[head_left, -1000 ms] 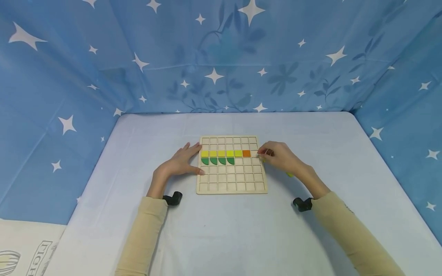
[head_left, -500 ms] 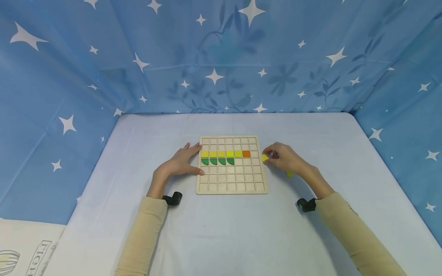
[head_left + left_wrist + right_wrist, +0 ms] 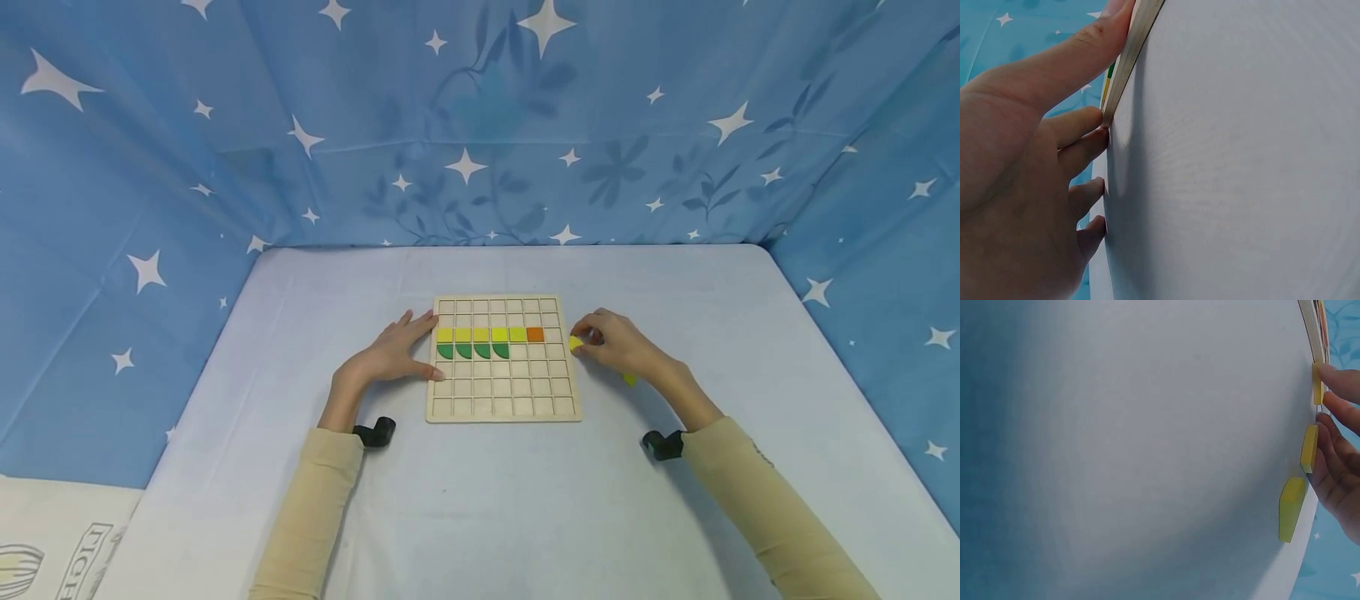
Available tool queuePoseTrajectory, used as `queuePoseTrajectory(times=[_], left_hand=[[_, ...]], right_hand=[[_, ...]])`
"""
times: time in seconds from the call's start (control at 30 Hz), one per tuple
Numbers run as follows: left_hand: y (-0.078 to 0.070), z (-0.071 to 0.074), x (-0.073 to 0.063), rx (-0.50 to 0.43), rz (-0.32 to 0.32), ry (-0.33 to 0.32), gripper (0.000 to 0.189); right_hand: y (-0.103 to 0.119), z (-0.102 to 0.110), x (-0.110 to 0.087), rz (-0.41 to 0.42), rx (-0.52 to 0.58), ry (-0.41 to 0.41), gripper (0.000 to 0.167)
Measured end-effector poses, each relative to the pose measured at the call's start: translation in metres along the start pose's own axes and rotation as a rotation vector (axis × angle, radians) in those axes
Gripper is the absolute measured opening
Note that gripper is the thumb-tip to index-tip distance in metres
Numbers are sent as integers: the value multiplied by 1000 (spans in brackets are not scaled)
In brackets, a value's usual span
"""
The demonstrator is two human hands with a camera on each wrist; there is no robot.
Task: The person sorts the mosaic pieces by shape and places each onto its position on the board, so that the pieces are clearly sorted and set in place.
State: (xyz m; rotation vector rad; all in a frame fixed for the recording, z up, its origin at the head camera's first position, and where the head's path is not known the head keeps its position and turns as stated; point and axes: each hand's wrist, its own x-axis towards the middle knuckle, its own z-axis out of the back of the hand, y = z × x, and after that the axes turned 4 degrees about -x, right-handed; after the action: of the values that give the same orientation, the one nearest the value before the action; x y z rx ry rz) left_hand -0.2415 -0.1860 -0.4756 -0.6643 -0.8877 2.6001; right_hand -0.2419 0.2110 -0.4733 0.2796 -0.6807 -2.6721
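Observation:
A square wooden grid board (image 3: pixel 500 387) lies on the white-covered table. One row holds several yellow square tiles (image 3: pixel 481 334) and, to their right, an orange one (image 3: pixel 535 334). Below them sit several green quarter-circle tiles (image 3: pixel 463 351). My left hand (image 3: pixel 392 350) rests against the board's left edge with fingers spread, thumb over the rim. Just off the right edge, my right hand (image 3: pixel 617 343) pinches a yellow tile (image 3: pixel 1317 383) between thumb and fingertip. Under that hand, the right wrist view shows a second yellow tile (image 3: pixel 1309 449) and a yellow-green one (image 3: pixel 1291 509).
Blue star-patterned curtain (image 3: pixel 465 125) hangs behind the table and along its sides. A printed cream cloth (image 3: pixel 60 537) lies at the lower left. Black wrist camera mounts (image 3: pixel 377 432) stick out inward from both wrists.
My right hand has drawn back rightward from the board's right edge to the yellow tile beside it, then stayed nearly still. The left hand and the board have not moved.

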Motion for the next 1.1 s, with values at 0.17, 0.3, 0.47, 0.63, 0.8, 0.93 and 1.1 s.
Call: queuePoseTrajectory(times=[0.17, 0.3, 0.47, 0.63, 0.8, 0.93, 1.1], left_hand=[[-1, 0, -1, -2, -8, 1, 108], [-1, 0, -1, -4, -6, 3, 108], [-1, 0, 0, -4, 0, 1, 109], [-1, 0, 0, -5, -6, 4, 109], [-2, 0, -1, -6, -6, 2, 109], [-1, 0, 0, -8, -4, 2, 108], [0, 0, 1, 0, -3, 4, 109]], right_hand=[[2, 1, 0, -54, 28, 29, 25], [1, 1, 1, -108, 44, 46, 27], [1, 1, 2, -141, 44, 59, 30], [1, 2, 3, -178, 44, 64, 33], [1, 2, 2, -208, 28, 50, 35], [0, 2, 3, -199, 32, 47, 32], [0, 1, 3, -170, 68, 32, 28]])
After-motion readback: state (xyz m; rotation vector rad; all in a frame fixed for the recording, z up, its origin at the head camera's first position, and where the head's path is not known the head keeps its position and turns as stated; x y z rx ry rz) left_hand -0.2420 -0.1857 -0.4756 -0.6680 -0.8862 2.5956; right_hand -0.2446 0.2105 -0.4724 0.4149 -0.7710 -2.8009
